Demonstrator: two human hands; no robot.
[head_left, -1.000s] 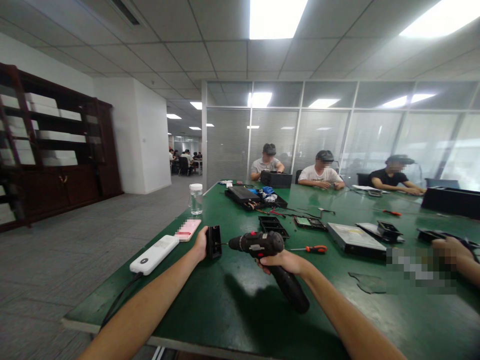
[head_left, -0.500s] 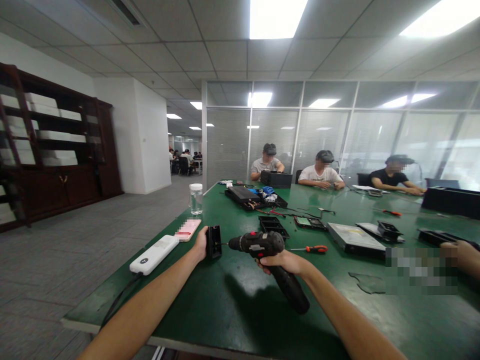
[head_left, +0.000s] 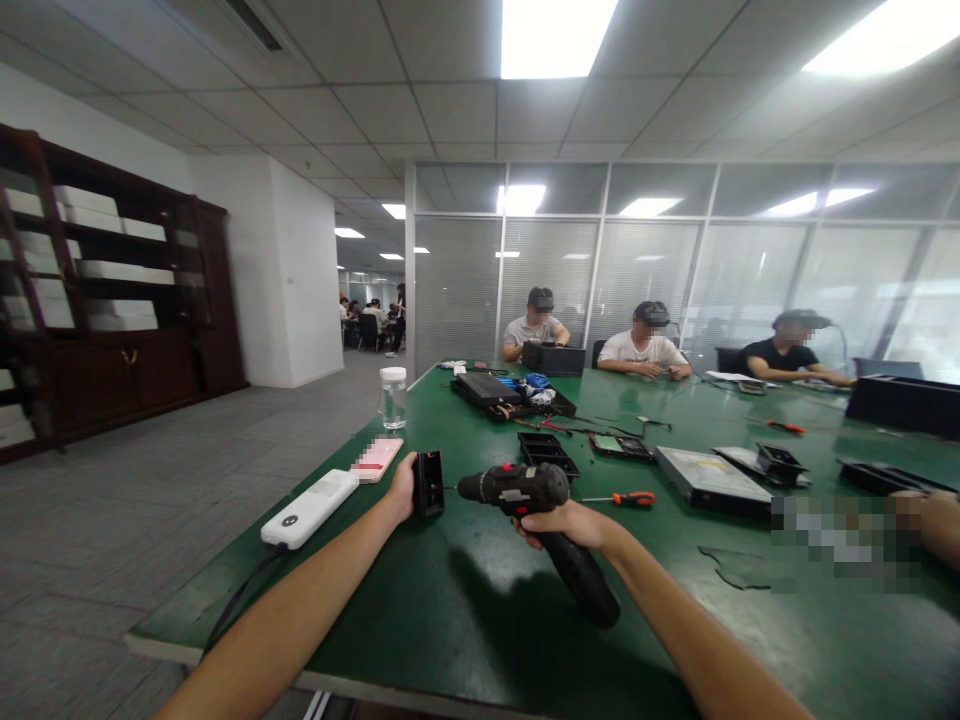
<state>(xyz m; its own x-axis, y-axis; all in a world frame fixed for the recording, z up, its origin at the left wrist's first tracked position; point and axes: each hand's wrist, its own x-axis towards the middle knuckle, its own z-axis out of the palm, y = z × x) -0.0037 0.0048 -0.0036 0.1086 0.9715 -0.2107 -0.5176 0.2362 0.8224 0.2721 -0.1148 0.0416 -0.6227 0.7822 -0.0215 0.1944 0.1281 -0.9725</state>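
My left hand (head_left: 403,487) is closed on the side of a small black box-like part (head_left: 430,484), held upright with its hollow side turned to the right. In my right hand (head_left: 559,522) is a black cordless drill (head_left: 517,487), gripped by the handle and lying level. Its thin bit points left at the black part; whether the tip touches it I cannot tell. Just behind the drill lies a black tray-like frame (head_left: 547,455). A screwdriver (head_left: 634,499) with an orange and black handle rests to the drill's right.
On the left edge of the green table (head_left: 375,620) are a white power bank (head_left: 311,508) with a cable, a pink phone (head_left: 379,458) and a clear jar (head_left: 393,400). A metal drive (head_left: 712,478) lies to the right. A co-worker's hand (head_left: 930,520) is at far right; several people sit beyond.
Both my hands, the black part and the drill stay almost in place. In the far doorway a standing person has come into view.
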